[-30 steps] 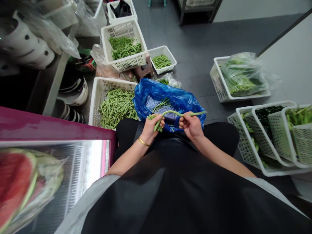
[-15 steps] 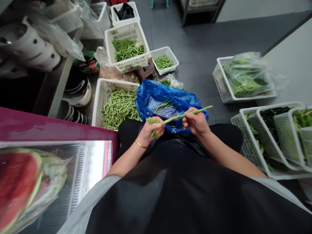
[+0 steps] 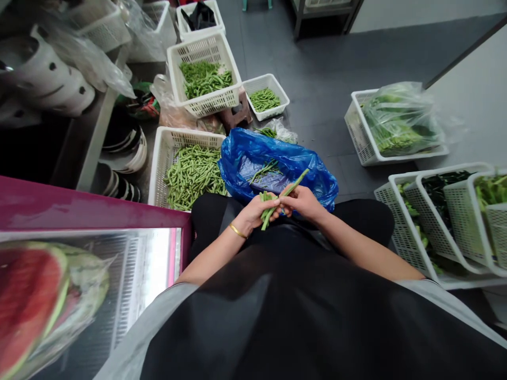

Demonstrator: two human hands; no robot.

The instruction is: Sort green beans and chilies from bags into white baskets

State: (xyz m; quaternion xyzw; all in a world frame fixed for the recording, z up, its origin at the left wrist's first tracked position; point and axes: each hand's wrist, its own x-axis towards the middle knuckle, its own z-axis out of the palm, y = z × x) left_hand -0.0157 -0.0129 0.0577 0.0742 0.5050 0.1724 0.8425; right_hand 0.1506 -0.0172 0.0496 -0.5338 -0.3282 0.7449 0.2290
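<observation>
My left hand (image 3: 257,210), with a gold bracelet at the wrist, is closed round several short green bean pieces (image 3: 266,198). Touching it, my right hand (image 3: 300,201) pinches a longer green bean (image 3: 296,183) that slants up to the right across both hands. Both hands are over the near edge of an open blue plastic bag (image 3: 312,163), where some thin green pieces (image 3: 266,170) lie. To the left of the bag, a white basket (image 3: 157,168) holds many cut green beans (image 3: 194,177).
Beyond the bag are a larger white basket (image 3: 208,105) and a small white basket (image 3: 282,105), both with beans. More vegetable baskets (image 3: 362,140) stand at the right. A pink-edged case (image 3: 95,203) with cut watermelon (image 3: 27,301) is near left.
My hands have come together. The long bean, earlier stretched between them, now looks shorter and points more steeply up. My left hand has moved right, and my right hand has moved left.
</observation>
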